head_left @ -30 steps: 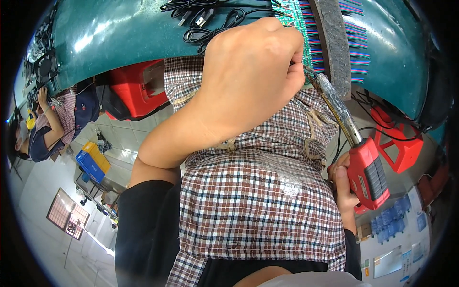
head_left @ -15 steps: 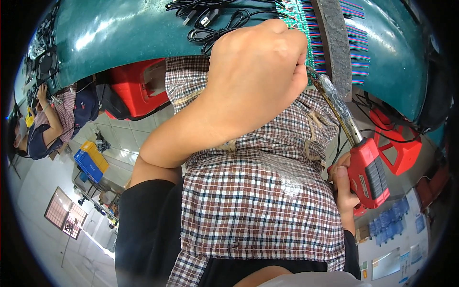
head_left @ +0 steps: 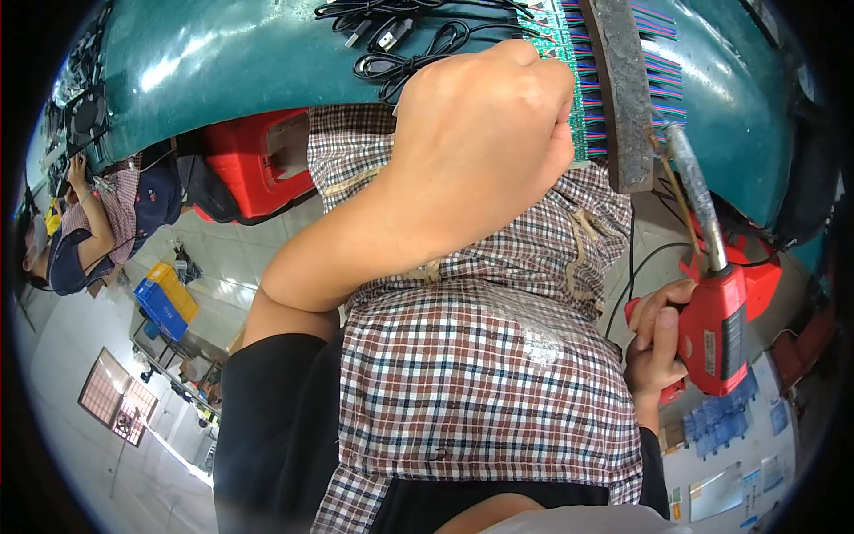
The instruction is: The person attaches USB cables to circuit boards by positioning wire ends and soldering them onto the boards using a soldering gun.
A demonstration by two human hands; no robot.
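My left hand [head_left: 498, 133] is closed in a fist at the table's near edge, beside a row of green circuit boards [head_left: 576, 93]. Its fingertips are hidden, so what they pinch cannot be made out. In my right hand [head_left: 656, 347] is a red soldering gun [head_left: 722, 334] with a long metal barrel. Its tip points up at the right side of a dark grey bar [head_left: 620, 89], apart from the boards. The bar lies across multicoloured wires [head_left: 665, 80] that stick out to the right. Black USB cables [head_left: 391, 67] lie bundled left of the boards.
The green table [head_left: 240, 62] spans the top. Red stools [head_left: 258, 169] stand below it on both sides. A black cord hangs near the soldering gun. At far left another person [head_left: 102, 222] works at the table. Blue and yellow crates [head_left: 169, 298] stand on the floor behind.
My right hand has moved the soldering gun to the right, its tip leaving the near end of the boards and passing beyond the bar. My left hand has barely shifted.
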